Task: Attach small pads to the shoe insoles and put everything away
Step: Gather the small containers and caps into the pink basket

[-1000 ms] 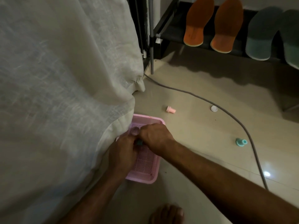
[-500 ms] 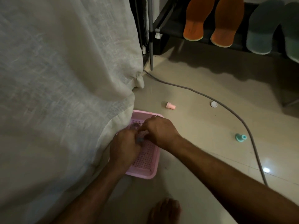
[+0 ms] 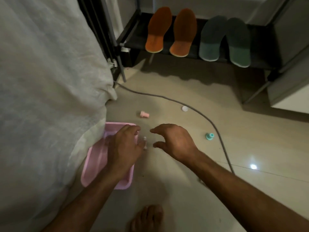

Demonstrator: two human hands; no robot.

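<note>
pink mesh basket [image 3: 93, 163] lies under the left hand [image 3: 124, 148], whose fingers pinch a small pale pad [image 3: 145, 143]; right hand [image 3: 175, 142] hovers just beside, fingers spread, holding nothing.

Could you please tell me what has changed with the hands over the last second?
The right hand has let go and pulled away to the right of the pink tray, fingers now spread. The left hand stays over the tray, holding something small and pale. The bits on the floor lie unchanged.
</note>
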